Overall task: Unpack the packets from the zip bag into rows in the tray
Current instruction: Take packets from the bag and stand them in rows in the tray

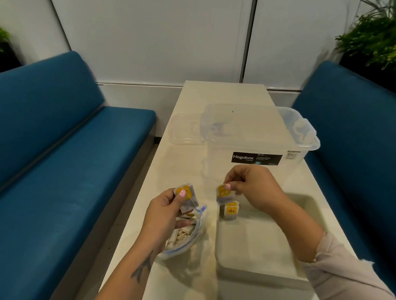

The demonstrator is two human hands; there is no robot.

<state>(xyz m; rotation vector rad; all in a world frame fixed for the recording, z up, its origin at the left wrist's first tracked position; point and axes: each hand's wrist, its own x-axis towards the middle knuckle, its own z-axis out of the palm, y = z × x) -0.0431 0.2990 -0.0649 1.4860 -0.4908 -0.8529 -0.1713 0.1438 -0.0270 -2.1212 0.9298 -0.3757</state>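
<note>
Now the left hand (165, 208) pinches one flat, square packet (186, 196) with a yellow label, thumb on top, held just above the bag (187, 237). That bag is soft clear plastic with a blue zip edge, lying open and crumpled on the glossy white table (187, 163) at seven o'clock from the tray (263, 246), with many pale packets inside. The right hand (250, 185) pinches a second packet (224, 194) between thumb and fingers, over the tray's far left corner. Two upright packets (231, 211) stand there, one behind the other, the front one marked TEA. The tray is pale, shallow and rectangular with rounded corners. At twelve o'clock sits a clear plastic box (258, 139).
</note>
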